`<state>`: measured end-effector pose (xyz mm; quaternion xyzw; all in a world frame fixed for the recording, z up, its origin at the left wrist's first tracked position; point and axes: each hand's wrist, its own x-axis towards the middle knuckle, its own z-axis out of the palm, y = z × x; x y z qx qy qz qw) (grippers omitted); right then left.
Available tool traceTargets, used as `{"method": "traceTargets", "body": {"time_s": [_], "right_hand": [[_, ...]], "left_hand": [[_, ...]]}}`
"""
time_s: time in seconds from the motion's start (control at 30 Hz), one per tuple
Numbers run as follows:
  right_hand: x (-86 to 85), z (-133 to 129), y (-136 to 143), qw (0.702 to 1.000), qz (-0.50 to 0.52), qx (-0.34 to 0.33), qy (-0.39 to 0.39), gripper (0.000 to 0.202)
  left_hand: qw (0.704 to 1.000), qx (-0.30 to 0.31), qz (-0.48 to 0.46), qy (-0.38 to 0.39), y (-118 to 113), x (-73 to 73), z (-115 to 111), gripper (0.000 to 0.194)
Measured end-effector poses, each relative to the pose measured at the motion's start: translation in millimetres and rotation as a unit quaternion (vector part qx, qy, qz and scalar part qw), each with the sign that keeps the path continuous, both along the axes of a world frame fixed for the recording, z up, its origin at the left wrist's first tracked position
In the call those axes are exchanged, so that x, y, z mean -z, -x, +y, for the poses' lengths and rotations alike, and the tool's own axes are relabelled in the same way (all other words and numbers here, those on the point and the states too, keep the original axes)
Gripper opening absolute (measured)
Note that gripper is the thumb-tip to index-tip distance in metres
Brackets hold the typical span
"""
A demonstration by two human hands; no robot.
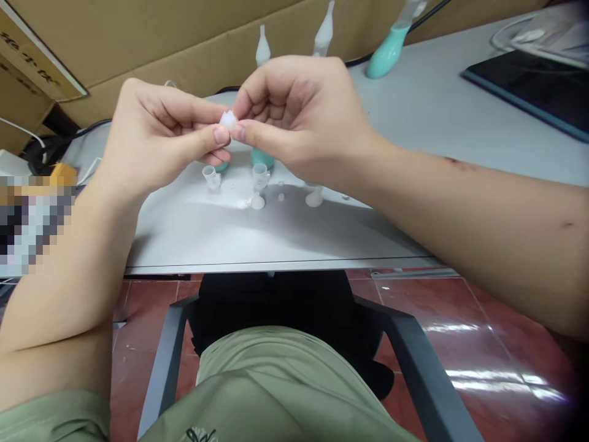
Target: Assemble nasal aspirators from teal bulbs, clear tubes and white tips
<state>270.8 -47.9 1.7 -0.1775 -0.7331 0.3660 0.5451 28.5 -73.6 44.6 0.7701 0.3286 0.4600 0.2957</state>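
In front of me, above the desk, a small white translucent piece with a notched rim (227,120) is pinched between both hands. My left hand (156,135) grips it with thumb and forefinger. From the other side, the thumb and fingertips of my right hand (306,110) press on it. Below stand two clear plastic cups with side spouts, one on the left (211,178) and one in the middle (260,177). Small white domed pieces (314,197) and tiny discs (281,197) lie near them. Partly hidden behind my hands are teal bulbs (262,158) and white tapered nozzles (263,48).
Farther back right, a teal bulb with a clear top (387,52) leans near a black cable. A dark flat panel (534,92) lies at the right under clear plastic. Cardboard (170,37) lines the back. The desk's front edge (276,266) runs before the chair armrests.
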Motion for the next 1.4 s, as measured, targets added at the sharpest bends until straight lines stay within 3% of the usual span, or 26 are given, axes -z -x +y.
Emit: {"method": "traceTargets", "body": {"time_s": [0.17, 0.4, 0.7, 0.83, 0.93, 1.0, 1.1, 1.2, 1.4], "right_hand": [[2.9, -3, -2, 1.0, -0.004, -0.017, 0.016, 0.037], [2.4, 2, 0, 0.999, -0.006, -0.035, 0.013, 0.042], [-0.7, 11, 2, 0.996, 0.027, -0.09, 0.007, 0.048], [-1.2, 7, 1, 0.999, 0.007, -0.039, 0.031, 0.052], [-2.6, 0, 2, 0.998, -0.001, 0.021, 0.051, 0.03], [-2.9, -2, 6, 0.997, 0.008, 0.056, 0.045, 0.018], [-1.0, -1, 11, 0.995, 0.028, 0.088, 0.036, 0.023], [2.0, 3, 11, 0.997, 0.049, 0.051, 0.03, 0.031], [2.6, 8, 2, 0.995, 0.065, -0.032, 0.066, 0.031]], "left_hand": [[1.0, 0.006, -0.01, -0.005, 0, 4.7, 2, 0.02], [0.998, 0.037, 0.002, 0.05, 6, -2.7, 4, 0.026], [0.995, 0.055, -0.085, -0.001, -4, 24.4, 13, 0.023], [0.998, 0.045, -0.033, 0.043, -1, 11.1, 7, 0.028], [0.997, 0.016, 0.021, 0.07, -3, 0.5, -2, 0.04], [0.996, -0.019, 0.036, 0.076, -7, 1.3, -5, 0.053], [0.997, -0.041, 0.014, 0.067, -12, 11.5, -2, 0.062], [0.997, -0.023, -0.026, 0.062, -11, 18.1, 3, 0.06], [0.997, -0.028, 0.011, 0.077, -6, 8.6, -1, 0.048]]}}
